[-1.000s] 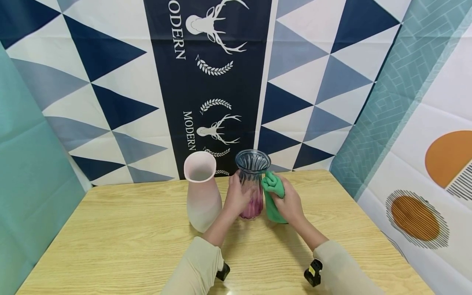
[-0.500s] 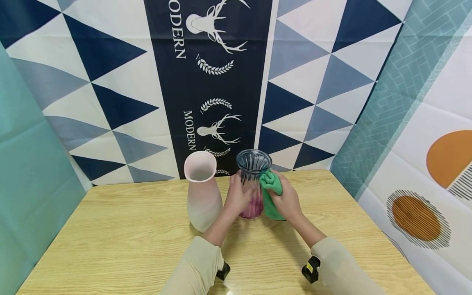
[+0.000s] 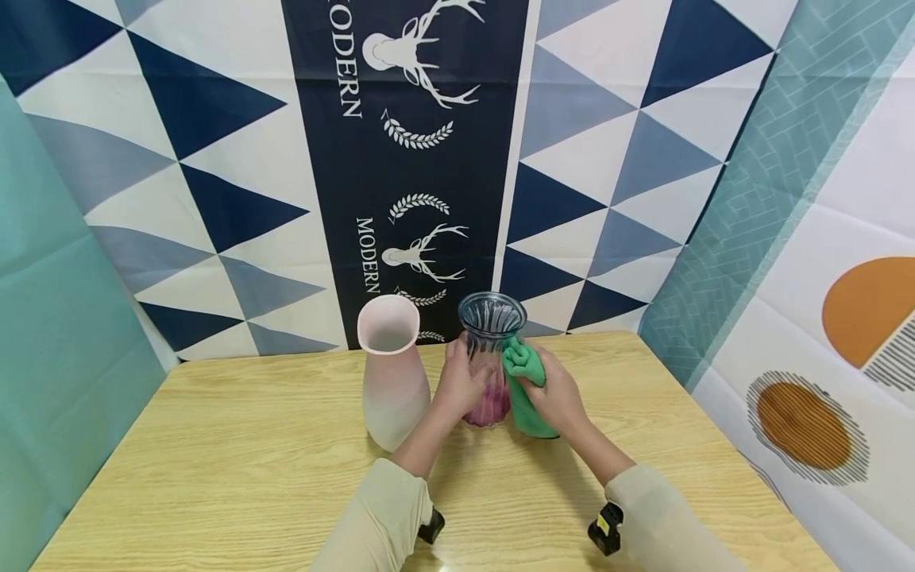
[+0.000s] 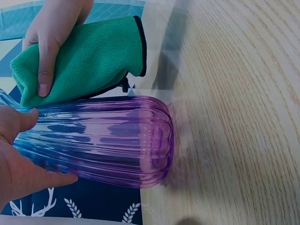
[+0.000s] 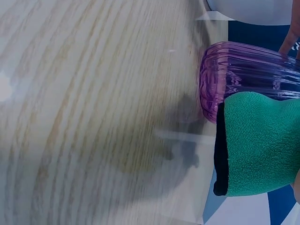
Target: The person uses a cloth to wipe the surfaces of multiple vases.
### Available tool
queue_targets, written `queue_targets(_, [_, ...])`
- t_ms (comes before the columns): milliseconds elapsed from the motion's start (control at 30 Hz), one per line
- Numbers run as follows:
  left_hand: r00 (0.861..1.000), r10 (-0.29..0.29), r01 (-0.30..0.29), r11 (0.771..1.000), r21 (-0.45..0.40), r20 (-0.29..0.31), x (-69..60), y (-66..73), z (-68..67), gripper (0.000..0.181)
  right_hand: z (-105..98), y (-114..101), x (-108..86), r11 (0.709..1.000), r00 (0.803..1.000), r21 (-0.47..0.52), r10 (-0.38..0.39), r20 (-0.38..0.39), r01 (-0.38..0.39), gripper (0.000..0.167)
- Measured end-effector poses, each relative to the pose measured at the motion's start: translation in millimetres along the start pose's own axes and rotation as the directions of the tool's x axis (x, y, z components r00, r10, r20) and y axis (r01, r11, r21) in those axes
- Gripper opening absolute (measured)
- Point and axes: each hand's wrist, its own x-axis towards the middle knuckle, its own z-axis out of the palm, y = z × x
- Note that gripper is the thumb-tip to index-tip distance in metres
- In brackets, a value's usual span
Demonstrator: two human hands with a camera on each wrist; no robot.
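A ribbed glass vase (image 3: 489,401), blue at the rim and purple at the base, stands upright on the wooden table. My left hand (image 3: 457,381) grips its left side, thumb and fingers spread round the glass in the left wrist view. On the vase's right side, my right hand (image 3: 559,393) holds a green cloth (image 3: 527,397) bunched at the top, with the lower part hanging down. In the left wrist view the cloth (image 4: 93,61) lies along the glass (image 4: 112,136), its dark edging near the purple end.
A tall pale pink and white vase (image 3: 393,397) stands just left of my left hand. The wooden table (image 3: 250,477) meets a patterned cloth backdrop (image 3: 236,159) behind, with more hanging cloth at both sides.
The right hand and green cloth have shifted slightly left against the glass vase, with small up and down movement. My left hand keeps its grip, and both vases stay in place.
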Motion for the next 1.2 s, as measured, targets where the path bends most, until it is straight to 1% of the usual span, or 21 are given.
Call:
queue_targets(100, [1.0, 0.003, -0.003, 1.0, -0.004, -0.003, 0.4, -0.5, 0.5, 0.07, 0.7, 1.1, -1.7, 1.0, 1.0, -0.007, 0.005, 0.02, -0.005, 0.055])
queue_targets(367, [1.0, 0.007, -0.007, 1.0, 0.003, 0.014, 0.9, -0.9, -0.4, 0.071, 0.8, 4.7, -7.7, 0.999, 0.996, -0.03, 0.031, 0.08, -0.028, 0.055])
queue_targets(567, [1.0, -0.001, 0.001, 1.0, 0.004, 0.021, 1.3, -1.2, -0.3, 0.071, 2.2, 8.2, -12.0, 0.999, 0.992, -0.047, 0.025, 0.121, -0.019, 0.054])
queue_targets(733, [1.0, -0.009, 0.009, 1.0, -0.02, 0.023, 1.4, -1.4, -0.3, 0.072, 2.7, 11.8, -15.8, 0.992, 0.984, -0.122, 0.037, 0.173, -0.016, 0.054])
queue_targets(933, [1.0, -0.01, 0.01, 0.998, -0.067, 0.002, 0.9, -1.9, 0.5, 0.073, 2.4, 14.9, -19.0, 0.983, 0.976, -0.181, 0.038, 0.213, 0.001, 0.054])
queue_targets(1033, [1.0, -0.001, 0.0, 0.998, -0.07, -0.016, 1.1, -1.4, 1.1, 0.074, 2.7, 17.0, -20.8, 0.977, 0.973, -0.213, 0.035, 0.23, 0.016, 0.054])
queue_targets(1200, [1.0, -0.018, 0.016, 0.997, -0.073, -0.021, 1.5, -0.2, 2.6, 0.079, 2.9, 20.5, -24.4, 0.963, 0.964, -0.265, 0.034, 0.263, 0.038, 0.054])
